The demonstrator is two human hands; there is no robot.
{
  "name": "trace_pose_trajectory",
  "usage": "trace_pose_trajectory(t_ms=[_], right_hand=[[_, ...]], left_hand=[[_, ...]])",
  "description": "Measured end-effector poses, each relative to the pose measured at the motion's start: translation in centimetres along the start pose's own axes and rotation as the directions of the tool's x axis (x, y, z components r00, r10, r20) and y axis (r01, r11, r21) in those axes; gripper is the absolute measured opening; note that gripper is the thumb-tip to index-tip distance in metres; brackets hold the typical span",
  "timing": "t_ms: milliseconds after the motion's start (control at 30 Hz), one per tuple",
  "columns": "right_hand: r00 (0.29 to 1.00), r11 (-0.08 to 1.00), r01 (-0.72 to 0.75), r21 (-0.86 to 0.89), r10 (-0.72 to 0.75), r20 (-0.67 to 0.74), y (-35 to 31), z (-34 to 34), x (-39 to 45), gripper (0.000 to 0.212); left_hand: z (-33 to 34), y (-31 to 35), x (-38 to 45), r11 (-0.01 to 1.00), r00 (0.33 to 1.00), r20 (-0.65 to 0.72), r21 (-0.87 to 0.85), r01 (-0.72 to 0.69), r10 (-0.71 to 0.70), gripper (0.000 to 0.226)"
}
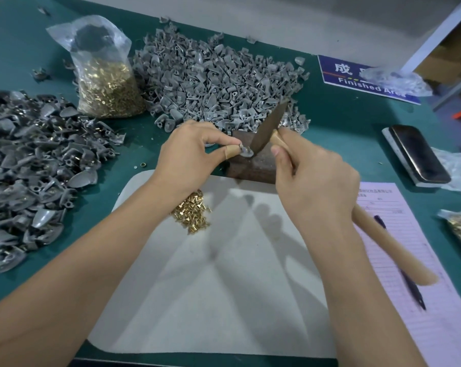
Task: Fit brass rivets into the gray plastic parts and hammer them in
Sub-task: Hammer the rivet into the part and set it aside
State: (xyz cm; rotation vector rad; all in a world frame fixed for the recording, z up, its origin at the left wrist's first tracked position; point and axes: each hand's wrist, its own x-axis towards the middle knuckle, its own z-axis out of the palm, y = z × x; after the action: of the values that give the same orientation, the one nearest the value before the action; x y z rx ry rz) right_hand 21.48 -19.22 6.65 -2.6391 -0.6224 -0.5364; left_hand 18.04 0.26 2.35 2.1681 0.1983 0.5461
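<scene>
Both hands work over a rusty metal block (253, 162) that sits on the green counter (343, 123) at the far edge of a pale mat (224, 274). The left hand (189, 154) pinches a small gray plastic part (246, 151) between thumb and forefinger, holding it on top of the block; its fingertip (232, 152) wears a tan wrap. The right hand (311, 181) is curled round the wooden handle of a hammer (270, 127), gripping it close to the head, and the dark head's lower end is at the part; whether they touch cannot be told. The handle's free end runs back past the wrist over a pink form (414, 250), where a dark pen (407, 276) lies. A small heap of loose brass rivets (193, 211) lies on the mat beside the left wrist. Toward the far edge of the counter is a big pile of gray plastic parts (216, 78), with a clear bag of brass rivets (104, 83) just to its left. A second pile of parts (35, 165), some showing brass, covers the left edge. A dark phone (420, 154) rests near the right edge, and a blue "Finished Area" sign (356, 80) lies at the far right.
</scene>
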Motion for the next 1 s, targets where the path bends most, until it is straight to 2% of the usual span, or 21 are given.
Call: trace_pose_trajectory(t_ms=[33,100,167,333,600,733,833,967,1000], right_hand=[[1.000,1.000,-0.011,0.023,0.012,-0.014,-0.1,0.0,0.0,0.027],[0.990,0.993,-0.045,0.110,0.059,-0.127,-0.4,0.0,-0.1,0.028],[0.982,0.991,-0.060,0.122,0.081,-0.172,-0.6,0.1,-0.2,0.030],[0.995,0.992,-0.078,0.103,0.084,-0.055,0.1,0.3,0.0,0.028],[0.987,0.980,-0.075,0.185,0.099,-0.125,-0.4,0.7,-0.1,0.029],[1.000,0.996,-0.029,0.083,0.030,-0.006,-0.9,0.9,-0.2,0.029],[0.992,0.987,-0.051,0.151,0.068,-0.109,-0.9,0.4,-0.1,0.029],[0.999,0.999,-0.033,0.019,0.033,0.002,-0.6,0.3,0.0,0.027],[0.999,0.998,-0.046,0.050,0.047,-0.027,-0.6,0.3,0.0,0.028]], left_hand=[[0.0,0.0,0.0,1.000,1.000,0.004,-0.002,0.001,-0.001,0.012],[0.0,0.1,0.0,1.000,1.000,0.009,0.011,-0.008,0.008,0.012],[-0.1,0.0,0.0,1.000,1.000,0.014,0.024,-0.019,0.019,0.010],[-0.2,-0.4,0.2,0.992,0.996,0.055,0.104,-0.071,0.066,0.003],[-0.1,-0.3,0.0,0.984,0.995,0.046,0.154,-0.094,0.088,0.006],[-0.2,-0.3,0.0,0.977,0.995,0.042,0.189,-0.100,0.094,0.008],[-0.2,-0.3,0.0,0.976,0.994,0.041,0.192,-0.105,0.099,0.009],[-0.2,-0.2,-0.1,0.978,0.996,0.027,0.189,-0.084,0.081,0.008],[-0.2,-0.2,-0.1,0.978,0.996,0.027,0.192,-0.087,0.083,0.007]])
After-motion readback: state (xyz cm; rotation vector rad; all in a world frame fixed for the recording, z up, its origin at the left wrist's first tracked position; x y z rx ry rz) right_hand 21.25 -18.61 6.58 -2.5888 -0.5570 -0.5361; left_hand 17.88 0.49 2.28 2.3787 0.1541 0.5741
